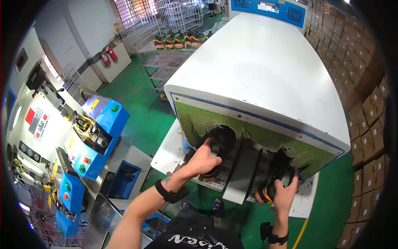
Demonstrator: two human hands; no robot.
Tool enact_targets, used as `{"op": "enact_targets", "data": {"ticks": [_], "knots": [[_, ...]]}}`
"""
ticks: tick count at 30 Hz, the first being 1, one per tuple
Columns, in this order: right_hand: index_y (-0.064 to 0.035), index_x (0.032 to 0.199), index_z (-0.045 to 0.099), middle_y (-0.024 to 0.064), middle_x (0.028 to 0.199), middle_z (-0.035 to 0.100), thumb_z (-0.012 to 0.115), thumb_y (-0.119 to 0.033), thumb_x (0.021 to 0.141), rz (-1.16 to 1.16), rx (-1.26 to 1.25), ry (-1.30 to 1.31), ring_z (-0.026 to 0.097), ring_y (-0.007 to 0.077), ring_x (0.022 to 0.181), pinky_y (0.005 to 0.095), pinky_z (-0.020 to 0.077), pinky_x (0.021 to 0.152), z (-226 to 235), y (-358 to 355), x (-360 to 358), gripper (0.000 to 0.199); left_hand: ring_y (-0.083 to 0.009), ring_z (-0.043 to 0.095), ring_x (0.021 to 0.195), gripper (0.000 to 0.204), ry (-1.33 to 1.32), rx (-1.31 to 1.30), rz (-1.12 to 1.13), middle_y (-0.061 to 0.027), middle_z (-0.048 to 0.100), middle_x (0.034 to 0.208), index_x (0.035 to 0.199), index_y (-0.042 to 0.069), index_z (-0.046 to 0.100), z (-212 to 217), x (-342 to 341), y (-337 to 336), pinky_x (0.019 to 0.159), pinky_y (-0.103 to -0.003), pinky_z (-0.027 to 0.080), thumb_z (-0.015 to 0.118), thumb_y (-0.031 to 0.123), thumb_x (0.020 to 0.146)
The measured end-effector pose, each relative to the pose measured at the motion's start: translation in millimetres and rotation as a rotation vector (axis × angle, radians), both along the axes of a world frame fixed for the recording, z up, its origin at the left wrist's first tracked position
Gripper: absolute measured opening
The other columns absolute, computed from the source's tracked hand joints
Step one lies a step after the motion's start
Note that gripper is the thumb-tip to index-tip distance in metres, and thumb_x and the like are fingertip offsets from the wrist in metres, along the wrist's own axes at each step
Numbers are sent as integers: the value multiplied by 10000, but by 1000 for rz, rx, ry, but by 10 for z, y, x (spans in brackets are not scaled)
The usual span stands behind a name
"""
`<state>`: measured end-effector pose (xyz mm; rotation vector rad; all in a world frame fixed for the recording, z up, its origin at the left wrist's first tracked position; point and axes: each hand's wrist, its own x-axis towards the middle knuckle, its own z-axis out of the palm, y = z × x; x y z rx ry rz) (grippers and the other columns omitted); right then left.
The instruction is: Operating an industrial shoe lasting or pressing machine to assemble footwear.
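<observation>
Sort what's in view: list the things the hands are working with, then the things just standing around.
In use:
left hand on a dark shoe
right hand on a black and orange shoe
mesh belt under the shoes
white machine with a green curtain

Standing around:
blue machine
wire racks
red extinguishers
stacked boxes

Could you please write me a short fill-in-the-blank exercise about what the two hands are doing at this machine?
1. Both hands reach under a fringe of ____ coloured curtain strips.
2. The left hand grips a ____ shoe.
3. The shoe in the right hand has an ____ edge.
4. The floor is painted ____.

Missing words: green; black; orange; green
</observation>
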<state>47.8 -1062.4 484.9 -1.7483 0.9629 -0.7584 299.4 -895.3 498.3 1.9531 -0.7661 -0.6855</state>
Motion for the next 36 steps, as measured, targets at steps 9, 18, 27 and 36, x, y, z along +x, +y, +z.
{"op": "enact_targets", "data": {"ticks": [9, 18, 27, 36], "knots": [[75, 1065, 580, 170, 1039, 637, 533, -15, 851, 577, -175, -436, 594, 257, 1044, 374, 451, 927, 348, 1649, 1100, 237, -240, 546, 1198, 571, -96, -244, 213, -162, 550, 1291, 1356, -13, 391, -377, -719, 1687, 1019, -352, 425, 618, 41, 836], [6, 1005, 647, 95, 868, 662, 583, -90, 896, 1809, -205, -63, 607, 138, 780, 266, 489, 736, 115, 4427, 1526, 158, -374, 578, 1058, 502, -372, 208, 1209, -223, 588, 1161, 1291, -9, 460, -1587, -2403, 4589, 893, -430, 480, 567, 140, 824], [6, 1131, 604, 152, 1095, 654, 582, -109, 894, 2921, -481, 268, 628, 198, 993, 322, 494, 861, -505, 7420, 352, 264, -389, 564, 1082, 391, -104, 159, 2831, -220, 591, 1160, 1188, 2, 529, -2351, -5463, 5560, 947, -453, 448, 566, 129, 820], [11, 1103, 583, 218, 1039, 647, 636, -216, 846, 3576, -907, -476, 644, 348, 974, 407, 529, 835, -1750, 9990, -2722, 347, -332, 420, 1255, 488, 293, 1180, 2951, -184, 467, 1320, 1189, -23, 536, -3507, -6683, 5247, 1034, -488, 318, 641, 221, 780]]}}
